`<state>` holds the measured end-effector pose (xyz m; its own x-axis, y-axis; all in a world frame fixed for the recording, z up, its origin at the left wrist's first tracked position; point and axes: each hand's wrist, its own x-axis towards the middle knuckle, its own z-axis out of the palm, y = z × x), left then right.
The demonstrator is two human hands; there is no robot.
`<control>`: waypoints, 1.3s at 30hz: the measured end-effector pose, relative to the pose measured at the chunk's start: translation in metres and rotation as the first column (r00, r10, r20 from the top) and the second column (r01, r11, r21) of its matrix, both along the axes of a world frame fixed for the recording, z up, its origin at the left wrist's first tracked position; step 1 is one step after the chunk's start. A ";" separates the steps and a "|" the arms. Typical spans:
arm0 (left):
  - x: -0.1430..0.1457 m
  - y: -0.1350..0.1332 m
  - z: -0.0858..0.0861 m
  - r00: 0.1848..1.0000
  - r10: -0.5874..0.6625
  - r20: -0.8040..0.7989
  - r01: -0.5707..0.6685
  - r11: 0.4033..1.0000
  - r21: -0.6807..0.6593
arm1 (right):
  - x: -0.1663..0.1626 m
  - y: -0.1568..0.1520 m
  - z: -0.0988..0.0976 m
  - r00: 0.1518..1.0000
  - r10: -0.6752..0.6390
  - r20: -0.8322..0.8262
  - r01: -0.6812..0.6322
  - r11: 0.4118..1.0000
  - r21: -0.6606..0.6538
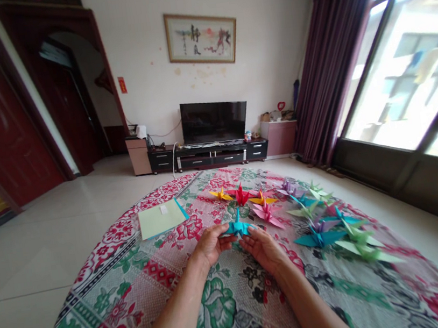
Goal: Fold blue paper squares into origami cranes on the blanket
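A blue origami crane (239, 228) is held between both hands over the table, its narrow point sticking up. My left hand (212, 242) pinches the wing on its left side. On the opposite wing, my right hand (261, 246) has its fingers closed, with the thumb on top. Just beyond the held crane stand a red paper crane (242, 195) and a yellow paper crane (222, 195). Close to my right hand lies a pink paper crane (266, 211).
A floral cloth (148, 299) covers the round table. Pale yellow and blue paper sheets (162, 221) lie at the left. Several folded cranes, including a blue crane (320, 239) and a light green crane (363, 244), spread along the right. A television (215, 121) stands beyond.
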<state>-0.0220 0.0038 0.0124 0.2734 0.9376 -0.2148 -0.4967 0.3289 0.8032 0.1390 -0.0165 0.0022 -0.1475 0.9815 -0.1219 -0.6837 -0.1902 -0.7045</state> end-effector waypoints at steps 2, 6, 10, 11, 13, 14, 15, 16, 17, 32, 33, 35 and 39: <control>0.000 0.000 0.000 1.000 -0.002 -0.011 0.002 1.000 0.016 | 0.000 0.001 -0.001 1.000 0.001 -0.003 -0.001 1.000 -0.012; 0.000 -0.001 0.002 1.000 0.004 -0.003 -0.004 1.000 0.014 | 0.000 0.003 -0.004 1.000 0.000 -0.012 -0.001 1.000 -0.026; 0.000 -0.002 0.003 1.000 0.003 0.014 -0.003 1.000 -0.003 | 0.000 0.003 -0.004 1.000 -0.010 -0.015 0.009 1.000 -0.019; -0.001 -0.002 0.003 1.000 0.005 0.020 -0.005 1.000 -0.007 | 0.000 0.002 -0.004 1.000 -0.010 -0.015 0.009 1.000 -0.019; -0.002 0.000 0.002 0.999 0.017 0.036 -0.017 1.000 -0.016 | 0.000 0.002 -0.003 1.000 -0.005 -0.012 0.005 1.000 -0.023; -0.002 0.001 0.001 0.999 0.026 0.046 -0.025 0.999 -0.023 | 0.000 0.001 -0.002 1.000 -0.007 -0.012 0.006 1.000 -0.027; -0.003 0.002 0.001 0.998 0.035 0.054 -0.033 0.999 -0.032 | 0.000 0.001 -0.002 1.000 -0.011 -0.012 0.011 0.999 -0.032; -0.004 0.002 0.000 0.997 0.044 0.061 -0.042 0.998 -0.043 | 0.000 0.002 -0.002 1.000 -0.020 -0.014 0.020 0.999 -0.036; -0.004 0.003 0.000 0.996 0.054 0.067 -0.050 0.997 -0.053 | 0.000 0.002 -0.002 0.999 -0.032 -0.016 0.031 0.999 -0.037; 0.001 0.001 0.003 0.989 0.124 -0.081 -0.125 0.992 0.001 | -0.007 -0.011 0.011 0.461 -0.750 0.474 0.315 0.638 0.703; 0.002 0.001 0.004 0.987 0.124 -0.106 -0.123 0.992 0.019 | -0.008 -0.012 0.013 0.399 -0.786 0.473 0.240 0.587 0.773; 0.003 -0.001 0.004 0.980 0.125 -0.152 -0.119 0.992 0.048 | -0.010 -0.015 0.014 0.311 -0.822 0.477 0.098 0.527 0.844; 0.006 -0.003 0.006 0.961 0.142 -0.236 -0.125 0.988 0.086 | -0.012 -0.014 0.010 0.190 -0.860 0.473 -0.032 0.476 0.879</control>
<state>-0.0160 0.0007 0.0180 0.0929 0.9770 -0.1922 -0.3211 0.2121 0.9230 0.1269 -0.0304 0.0124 0.0602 0.6162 0.7853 0.5676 0.6260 -0.5347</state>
